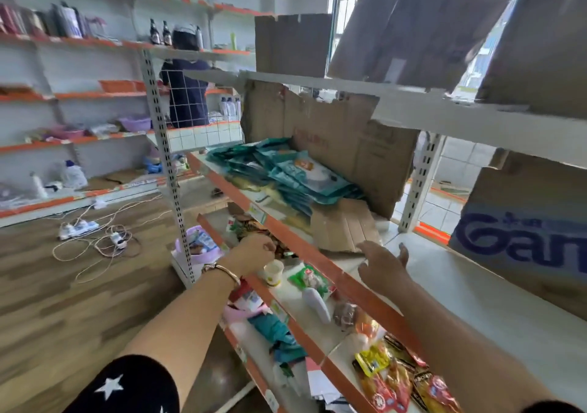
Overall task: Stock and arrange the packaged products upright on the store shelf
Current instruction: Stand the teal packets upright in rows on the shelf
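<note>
Several teal packets (pixel 295 174) lie flat in a heap on the middle shelf (pixel 320 254), in front of a torn cardboard sheet (pixel 349 146). My right hand (pixel 384 265) hovers open over that shelf, fingers spread, beside a folded cardboard piece (pixel 343 225) and holding nothing. My left hand (pixel 254 250), with a bracelet on the wrist, reaches into the lower shelf (pixel 292 304) with its fingers curled over dark snack packets (pixel 251 225). Blur hides whether it grips one. More loose packets (pixel 397 377) lie flat along the lower shelf.
A paper cup (pixel 273 271) and a green packet (pixel 309 277) sit on the lower shelf near my left wrist. A printed carton (pixel 524 238) stands at the right. Cardboard boxes (pixel 413 31) fill the top shelf. Another person (pixel 185 95) stands behind the rack. Cables (pixel 95 238) lie on the floor.
</note>
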A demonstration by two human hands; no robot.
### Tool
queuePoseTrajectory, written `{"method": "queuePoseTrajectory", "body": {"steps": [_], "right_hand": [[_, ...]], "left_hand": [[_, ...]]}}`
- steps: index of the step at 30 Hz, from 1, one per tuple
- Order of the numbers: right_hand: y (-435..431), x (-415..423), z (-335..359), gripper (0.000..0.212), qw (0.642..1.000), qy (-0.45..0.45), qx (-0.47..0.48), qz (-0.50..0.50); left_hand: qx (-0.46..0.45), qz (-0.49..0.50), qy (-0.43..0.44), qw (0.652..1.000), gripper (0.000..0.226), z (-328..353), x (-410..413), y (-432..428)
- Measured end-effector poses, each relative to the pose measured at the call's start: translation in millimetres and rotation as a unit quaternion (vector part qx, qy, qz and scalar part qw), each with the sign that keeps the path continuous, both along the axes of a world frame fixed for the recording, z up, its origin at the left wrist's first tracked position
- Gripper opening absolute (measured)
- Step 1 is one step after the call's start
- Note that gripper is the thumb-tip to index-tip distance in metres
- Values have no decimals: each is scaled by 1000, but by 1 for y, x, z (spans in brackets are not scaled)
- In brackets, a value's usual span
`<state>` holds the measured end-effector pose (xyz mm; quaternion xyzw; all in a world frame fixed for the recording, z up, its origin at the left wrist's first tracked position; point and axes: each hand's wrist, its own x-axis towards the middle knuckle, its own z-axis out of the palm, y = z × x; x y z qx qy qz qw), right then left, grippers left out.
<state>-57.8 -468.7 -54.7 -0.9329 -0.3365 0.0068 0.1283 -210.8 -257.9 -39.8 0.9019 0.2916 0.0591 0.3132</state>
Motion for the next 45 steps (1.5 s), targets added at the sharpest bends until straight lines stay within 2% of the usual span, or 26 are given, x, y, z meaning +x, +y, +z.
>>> {"method": "queuePoseTrajectory", "body": {"steps": [4, 6, 8, 12, 16, 17, 18, 20, 22, 25, 27, 30, 32, 37, 39, 41, 43, 45], "right_hand": [[37, 38, 2, 49, 1000, 2, -30, 0], [51, 50, -4, 51, 998, 31, -55, 8], [65, 60, -5, 54, 997, 79, 1, 1], [101, 69, 0, 43, 993, 88, 72, -41], [141, 75, 2, 33, 967, 160, 195, -34], [152, 75, 3, 29, 948, 214, 232, -46], [166, 74, 4, 23, 914, 285, 280, -71], [196, 73, 10, 12, 801, 439, 380, -145], [220, 77, 11, 9, 696, 531, 441, -200], [243, 85, 12, 16, 582, 598, 498, -236], [256, 89, 11, 19, 521, 617, 533, -254], [272, 96, 11, 17, 465, 616, 576, -270], [280, 102, 10, 16, 452, 598, 597, -287], [290, 113, 10, 9, 462, 529, 639, -315], [289, 120, 12, 9, 484, 492, 645, -327], [285, 127, 14, 19, 522, 459, 634, -339], [281, 134, 10, 33, 558, 416, 625, -354], [273, 139, 7, 43, 597, 376, 603, -371]], "left_hand": [[-3, 20, -18, 1000, 24, -1, 30, 44], [-1, 20, -18, 1000, 25, -3, 42, 58], [4, 16, -24, 1000, 25, -5, 55, 71], [32, 7, -47, 998, 24, -3, 88, 101], [92, -12, -77, 993, 26, 13, 123, 129], [107, -23, -83, 991, 30, 17, 131, 134], [125, -36, -86, 988, 33, 20, 140, 142], [167, -68, -93, 979, 34, 24, 161, 157], [184, -91, -108, 973, 32, 28, 180, 169], [213, -113, -120, 963, 30, 33, 203, 188], [247, -140, -110, 953, 32, 34, 218, 200], [307, -192, -35, 931, 42, 38, 241, 212], [331, -221, -1, 917, 46, 36, 256, 215], [361, -252, -17, 898, 23, 33, 274, 212], [406, -261, -10, 876, 22, 37, 275, 206], [422, -269, -15, 865, 26, 39, 276, 202], [403, -286, -37, 869, 30, 41, 276, 200], [343, -303, -49, 888, 31, 47, 276, 202]]}}
